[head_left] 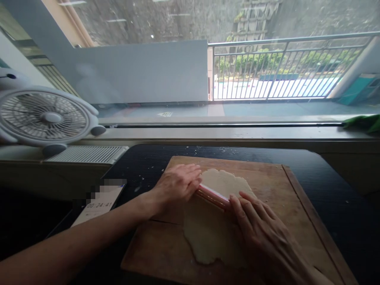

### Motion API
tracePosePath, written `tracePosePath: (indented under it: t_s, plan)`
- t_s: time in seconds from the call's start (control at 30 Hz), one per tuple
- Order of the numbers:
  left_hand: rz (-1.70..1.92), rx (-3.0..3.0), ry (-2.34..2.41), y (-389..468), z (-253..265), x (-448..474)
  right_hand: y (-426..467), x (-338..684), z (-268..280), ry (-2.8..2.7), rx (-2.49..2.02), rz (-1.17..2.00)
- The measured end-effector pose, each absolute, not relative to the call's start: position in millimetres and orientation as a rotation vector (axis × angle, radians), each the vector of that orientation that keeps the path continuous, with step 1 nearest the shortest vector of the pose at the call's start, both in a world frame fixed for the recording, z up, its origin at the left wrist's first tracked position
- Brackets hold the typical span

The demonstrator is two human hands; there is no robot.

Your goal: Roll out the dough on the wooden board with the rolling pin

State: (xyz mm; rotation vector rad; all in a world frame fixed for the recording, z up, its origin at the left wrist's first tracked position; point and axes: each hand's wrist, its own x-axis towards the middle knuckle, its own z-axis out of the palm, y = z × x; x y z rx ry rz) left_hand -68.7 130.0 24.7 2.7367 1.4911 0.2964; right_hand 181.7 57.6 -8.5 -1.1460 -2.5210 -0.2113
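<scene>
A flat sheet of pale dough [208, 233] lies on a wooden cutting board [285, 190]. Across the dough rests a pink rolling pin [213, 196], slanted from upper left to lower right. My left hand [178, 184] presses flat on the pin's left end, fingers stretched out. My right hand [261, 233] lies palm down on the pin's right end and covers part of the dough. Most of the pin is hidden under both palms.
The board sits on a dark table [326, 174] by a window sill. A white fan [44, 116] stands at the left, with a white grille [89, 154] beside it. A phone [99, 206] lies left of the board. Dough crumbs [208, 150] dot the table behind the board.
</scene>
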Motion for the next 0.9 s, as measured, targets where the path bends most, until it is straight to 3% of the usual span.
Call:
tracePosePath:
  t_s: [0.27, 0.6, 0.73, 0.9]
  plan:
    - [0.053, 2.508, 1.563, 214, 22, -2, 81, 191, 12, -2.516, -1.262, 0.024]
    - [0.219, 2.751, 1.413, 143, 28, -69, 34, 154, 7, -2.61, -0.842, 0.098]
    - [0.178, 2.744, 1.445, 151, 26, -56, 45, 156, 17, -2.618, -0.962, 0.233]
    - [0.088, 2.625, 1.399, 188, 24, -15, 51, 171, 7, -2.481, -1.141, 0.15]
